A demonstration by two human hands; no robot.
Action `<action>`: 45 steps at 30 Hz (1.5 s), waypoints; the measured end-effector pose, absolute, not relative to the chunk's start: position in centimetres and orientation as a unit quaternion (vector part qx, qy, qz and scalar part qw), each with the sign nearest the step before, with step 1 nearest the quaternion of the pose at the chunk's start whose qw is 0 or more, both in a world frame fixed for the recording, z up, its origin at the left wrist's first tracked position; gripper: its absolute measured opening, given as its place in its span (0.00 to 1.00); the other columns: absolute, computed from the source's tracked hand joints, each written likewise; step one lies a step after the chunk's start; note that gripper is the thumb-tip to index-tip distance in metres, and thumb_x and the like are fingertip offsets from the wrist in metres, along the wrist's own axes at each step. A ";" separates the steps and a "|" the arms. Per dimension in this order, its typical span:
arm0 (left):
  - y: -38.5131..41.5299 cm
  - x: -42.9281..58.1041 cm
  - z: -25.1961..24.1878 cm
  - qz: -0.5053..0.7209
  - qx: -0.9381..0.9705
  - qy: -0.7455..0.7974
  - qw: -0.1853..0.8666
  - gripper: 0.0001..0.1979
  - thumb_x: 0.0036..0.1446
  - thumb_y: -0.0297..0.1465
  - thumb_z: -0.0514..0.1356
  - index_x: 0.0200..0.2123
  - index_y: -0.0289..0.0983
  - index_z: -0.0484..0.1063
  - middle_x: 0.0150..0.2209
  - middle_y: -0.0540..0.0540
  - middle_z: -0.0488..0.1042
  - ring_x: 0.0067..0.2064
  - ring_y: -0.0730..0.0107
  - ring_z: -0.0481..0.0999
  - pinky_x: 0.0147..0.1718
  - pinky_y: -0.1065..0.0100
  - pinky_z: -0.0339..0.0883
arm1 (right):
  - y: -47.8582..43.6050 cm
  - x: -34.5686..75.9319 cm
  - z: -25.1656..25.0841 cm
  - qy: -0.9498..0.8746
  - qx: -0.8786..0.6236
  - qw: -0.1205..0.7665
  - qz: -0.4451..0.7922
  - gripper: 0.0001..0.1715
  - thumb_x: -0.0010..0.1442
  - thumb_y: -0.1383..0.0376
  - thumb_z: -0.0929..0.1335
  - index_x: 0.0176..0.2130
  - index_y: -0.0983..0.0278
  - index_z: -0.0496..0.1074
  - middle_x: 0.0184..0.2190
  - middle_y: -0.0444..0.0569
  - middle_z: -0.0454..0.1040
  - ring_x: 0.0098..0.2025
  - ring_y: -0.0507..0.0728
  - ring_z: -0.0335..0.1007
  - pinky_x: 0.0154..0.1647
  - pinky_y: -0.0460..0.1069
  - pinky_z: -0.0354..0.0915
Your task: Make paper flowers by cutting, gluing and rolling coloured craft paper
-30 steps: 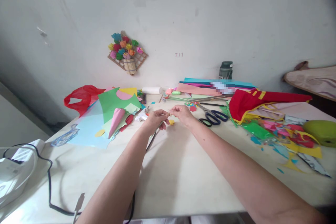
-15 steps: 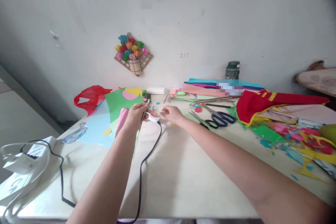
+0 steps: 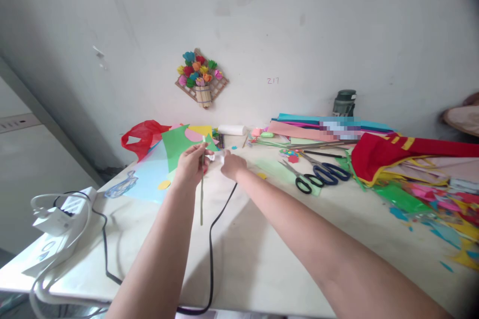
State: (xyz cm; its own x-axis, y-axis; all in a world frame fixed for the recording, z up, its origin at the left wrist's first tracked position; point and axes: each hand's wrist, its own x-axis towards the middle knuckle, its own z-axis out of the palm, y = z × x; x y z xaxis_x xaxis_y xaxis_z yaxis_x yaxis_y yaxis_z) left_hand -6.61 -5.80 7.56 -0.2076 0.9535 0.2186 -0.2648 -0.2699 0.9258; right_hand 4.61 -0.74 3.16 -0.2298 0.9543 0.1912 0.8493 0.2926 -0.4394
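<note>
My left hand [image 3: 191,165] is closed in a pinch on the top of a thin green stick [image 3: 201,194] that hangs straight down over the table [image 3: 262,259]. My right hand [image 3: 231,164] is closed round a small white glue gun [image 3: 216,157], its black cord [image 3: 211,239] trailing toward the near edge. The gun's tip sits close to the stick's upper end. Both hands are near the green and pink paper sheets [image 3: 175,144].
Blue-handled scissors [image 3: 318,177] lie right of my hands. Stacked coloured paper [image 3: 322,127], a red cloth [image 3: 396,152] and paper scraps [image 3: 430,199] fill the right side. A red bag [image 3: 140,134], a white power strip [image 3: 60,214] and a wall flower decoration [image 3: 200,77] are left.
My left hand let go of the glue gun and now pinches the green stick upright. My right hand took hold of the glue gun. The camera turned left.
</note>
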 end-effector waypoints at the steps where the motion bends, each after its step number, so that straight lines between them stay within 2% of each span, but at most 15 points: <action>1: -5.8 -6.7 7.9 0.688 0.422 0.381 0.452 0.09 0.45 0.30 0.60 0.31 0.32 0.66 0.19 0.50 0.69 0.13 0.84 0.60 0.10 0.79 0.46 | -0.4 5.1 3.5 -0.751 -0.597 0.238 0.154 0.24 0.49 0.66 0.64 0.47 0.66 0.61 0.39 0.57 0.71 0.42 0.62 0.68 0.37 0.52 0.61; 3: -5.6 -6.5 8.4 0.717 0.396 0.346 0.457 0.07 0.46 0.28 0.59 0.32 0.33 0.66 0.19 0.52 0.68 0.14 0.84 0.60 0.10 0.80 0.48 | 0.2 6.5 4.0 -0.695 -0.617 0.308 0.203 0.20 0.49 0.60 0.65 0.42 0.64 0.66 0.38 0.55 0.72 0.41 0.61 0.68 0.35 0.51 0.62; 5: -5.4 -5.8 8.2 0.718 0.383 0.324 0.482 0.07 0.47 0.28 0.58 0.32 0.34 0.66 0.18 0.53 0.67 0.14 0.85 0.60 0.10 0.81 0.48 | 0.6 8.2 4.5 -0.646 -0.600 0.389 0.267 0.18 0.46 0.56 0.66 0.35 0.64 0.68 0.32 0.52 0.72 0.34 0.58 0.69 0.29 0.49 0.62; 8: -4.8 -3.9 6.7 0.645 0.409 0.349 0.544 0.06 0.48 0.27 0.57 0.31 0.33 0.66 0.18 0.53 0.67 0.13 0.86 0.58 0.09 0.81 0.44 | 0.6 11.4 4.9 -0.550 -0.535 0.523 0.371 0.12 0.45 0.60 0.65 0.29 0.65 0.66 0.20 0.45 0.68 0.20 0.51 0.63 0.20 0.45 0.59; 10: -4.4 -2.3 5.3 0.572 0.417 0.397 0.585 0.04 0.49 0.27 0.56 0.30 0.32 0.65 0.18 0.51 0.68 0.13 0.85 0.59 0.09 0.81 0.44 | 0.2 13.9 5.1 -0.519 -0.478 0.562 0.432 0.08 0.44 0.62 0.66 0.25 0.65 0.64 0.15 0.42 0.64 0.17 0.48 0.58 0.17 0.43 0.57; 12: -4.0 -0.8 4.0 0.507 0.439 0.428 0.605 0.04 0.49 0.27 0.57 0.29 0.32 0.65 0.19 0.49 0.69 0.14 0.83 0.61 0.10 0.81 0.48 | -0.4 16.5 5.0 -0.537 -0.446 0.528 0.484 0.06 0.41 0.65 0.66 0.22 0.66 0.64 0.14 0.41 0.63 0.16 0.48 0.58 0.16 0.43 0.58; 14: -3.7 0.4 2.9 0.440 0.463 0.450 0.624 0.04 0.49 0.27 0.58 0.28 0.32 0.65 0.20 0.46 0.71 0.15 0.80 0.64 0.11 0.79 0.53 | -1.0 18.9 4.5 -0.551 -0.441 0.484 0.517 0.07 0.38 0.69 0.67 0.24 0.66 0.65 0.15 0.41 0.65 0.16 0.48 0.60 0.16 0.43 0.58; 18: -3.4 1.6 2.0 0.374 0.477 0.518 0.603 0.05 0.48 0.27 0.59 0.25 0.32 0.65 0.20 0.43 0.72 0.19 0.73 0.71 0.15 0.76 0.60 | -2.1 21.3 3.0 -0.571 -0.442 0.433 0.539 0.09 0.39 0.69 0.68 0.27 0.66 0.65 0.16 0.43 0.68 0.15 0.47 0.59 0.15 0.43 0.59; 21: -3.4 2.0 2.0 0.381 0.461 0.573 0.561 0.05 0.47 0.26 0.59 0.23 0.33 0.65 0.18 0.45 0.72 0.19 0.73 0.71 0.18 0.74 0.64 | -2.6 21.0 2.0 -0.545 -0.469 0.433 0.544 0.10 0.42 0.69 0.66 0.30 0.66 0.65 0.19 0.47 0.71 0.16 0.50 0.64 0.15 0.44 0.61; 25: -3.4 2.2 1.9 0.429 0.433 0.553 0.568 0.03 0.47 0.24 0.59 0.26 0.31 0.66 0.21 0.44 0.72 0.21 0.71 0.73 0.20 0.74 0.65 | -2.8 19.8 1.1 -0.537 -0.463 0.437 0.553 0.12 0.43 0.70 0.67 0.31 0.65 0.63 0.21 0.47 0.72 0.21 0.54 0.69 0.19 0.46 0.65; 34: -3.2 1.9 1.2 0.486 0.412 0.524 0.565 0.04 0.48 0.25 0.59 0.28 0.31 0.65 0.25 0.42 0.74 0.25 0.69 0.75 0.22 0.73 0.68 | -2.2 17.9 0.3 -0.538 -0.434 0.464 0.554 0.12 0.42 0.69 0.68 0.31 0.63 0.63 0.22 0.44 0.71 0.26 0.54 0.71 0.25 0.47 0.67; 37: -3.3 1.8 1.1 0.481 0.427 0.510 0.572 0.04 0.48 0.26 0.59 0.28 0.31 0.65 0.28 0.41 0.74 0.25 0.69 0.75 0.21 0.73 0.67 | -2.0 18.2 0.2 -0.530 -0.429 0.498 0.535 0.13 0.41 0.68 0.69 0.31 0.64 0.65 0.24 0.45 0.72 0.24 0.52 0.70 0.21 0.44 0.65; 40: -3.5 2.0 1.0 0.454 0.439 0.509 0.586 0.05 0.47 0.26 0.59 0.28 0.31 0.66 0.30 0.39 0.75 0.24 0.70 0.75 0.19 0.74 0.66 | -2.0 19.3 0.4 -0.533 -0.422 0.525 0.511 0.12 0.41 0.68 0.69 0.31 0.67 0.66 0.24 0.45 0.72 0.17 0.48 0.64 0.13 0.42 0.59; 45: -3.7 2.5 0.8 0.437 0.439 0.524 0.584 0.04 0.48 0.25 0.59 0.27 0.29 0.66 0.31 0.38 0.74 0.23 0.71 0.74 0.19 0.75 0.66 | -2.1 21.6 1.0 -0.539 -0.445 0.488 0.523 0.10 0.46 0.66 0.69 0.30 0.68 0.65 0.20 0.46 0.71 0.11 0.45 0.55 0.09 0.42 0.52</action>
State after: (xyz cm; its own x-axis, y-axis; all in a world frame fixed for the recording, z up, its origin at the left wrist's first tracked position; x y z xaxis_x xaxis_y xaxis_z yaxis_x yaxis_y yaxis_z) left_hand 2.47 -3.65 0.84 0.0691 0.9709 -0.2291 -0.0494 0.2327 0.9713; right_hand 21.59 -2.14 1.02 -0.1282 0.9899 0.0602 -0.0309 0.0566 -0.9979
